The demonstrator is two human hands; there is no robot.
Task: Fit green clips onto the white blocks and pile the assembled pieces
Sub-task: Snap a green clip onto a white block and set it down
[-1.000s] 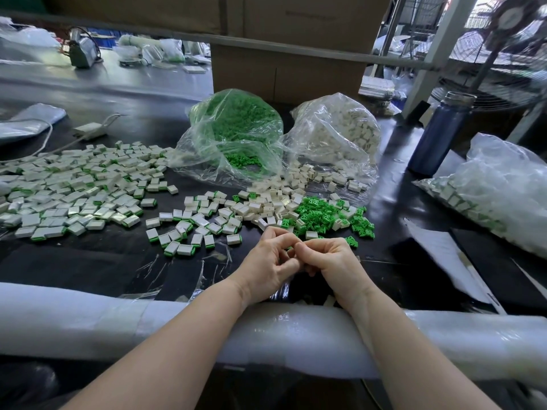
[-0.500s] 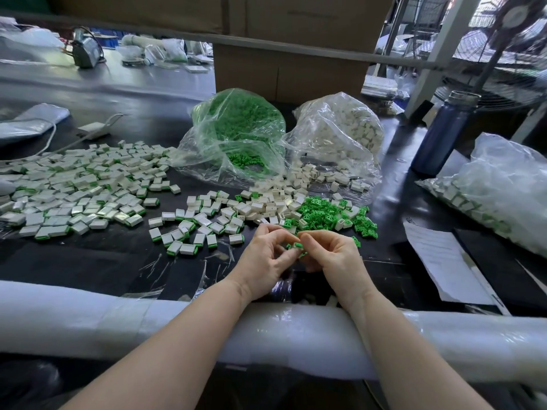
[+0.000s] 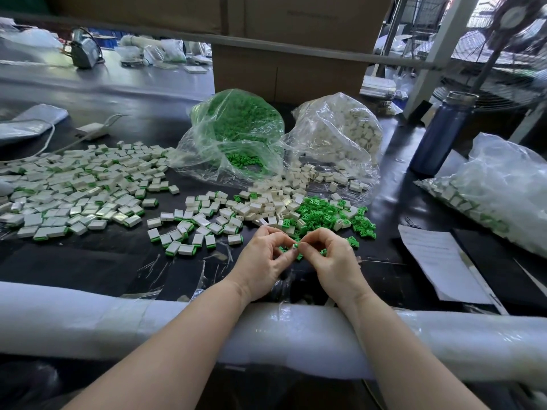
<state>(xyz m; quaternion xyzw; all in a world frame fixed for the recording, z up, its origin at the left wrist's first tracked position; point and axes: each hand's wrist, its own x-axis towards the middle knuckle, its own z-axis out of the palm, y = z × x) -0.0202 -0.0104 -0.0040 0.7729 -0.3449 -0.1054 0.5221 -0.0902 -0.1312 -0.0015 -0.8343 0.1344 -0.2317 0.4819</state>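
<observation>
My left hand [image 3: 262, 263] and my right hand [image 3: 331, 261] meet fingertip to fingertip just above the black table, pinching one small white block with a green clip [image 3: 295, 246] between them. Right behind them lies a loose heap of green clips [image 3: 322, 213], and beside it a scatter of bare white blocks [image 3: 275, 207]. A wide spread of assembled pieces [image 3: 74, 187] covers the table to the left, with a smaller group [image 3: 189, 232] nearer my hands.
Two clear bags sit behind the heaps, one of green clips [image 3: 236, 128], one of white blocks [image 3: 337, 134]. A blue bottle [image 3: 441, 131] stands at right, with a bag of finished pieces [image 3: 497, 190] and a paper sheet [image 3: 438, 258]. A padded white rail [image 3: 88, 318] runs along the near edge.
Both hands have lifted slightly away from me, toward the green heap. Their fingers have opened from a tight clench, so the pinched piece now shows at the fingertips.
</observation>
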